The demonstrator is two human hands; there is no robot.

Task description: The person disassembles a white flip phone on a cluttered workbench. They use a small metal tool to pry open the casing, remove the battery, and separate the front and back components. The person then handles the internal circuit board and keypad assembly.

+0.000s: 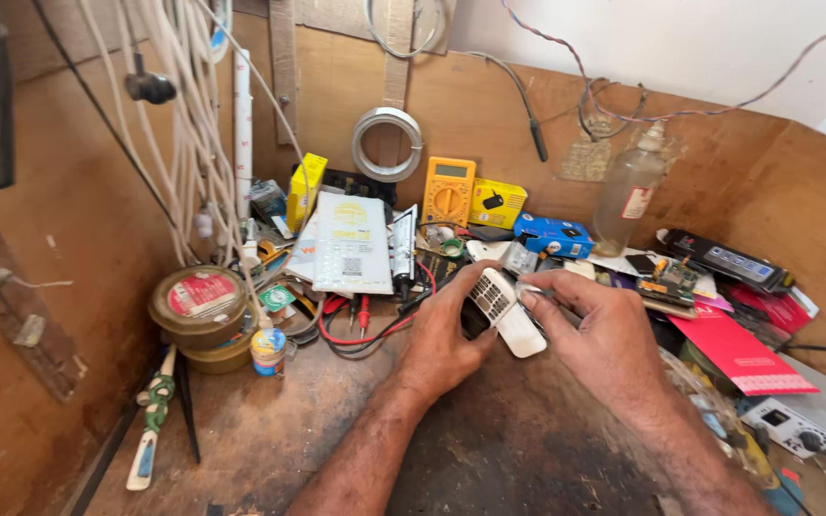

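In the head view, the left hand (441,334) and the right hand (604,339) together hold a small white plastic device with a grey keypad (506,311) just above the dark worn wooden workbench (489,449), the left fingers cupped under its upper end, the right fingers pressed on its right edge and lower end. It looks light, rigid and smooth, likely a bit slippery and easily cracked, so the long side edges seem the safest hold. Behind lie a yellow multimeter (448,189), a clear plastic bottle (629,191) and red and black probe leads (365,325).
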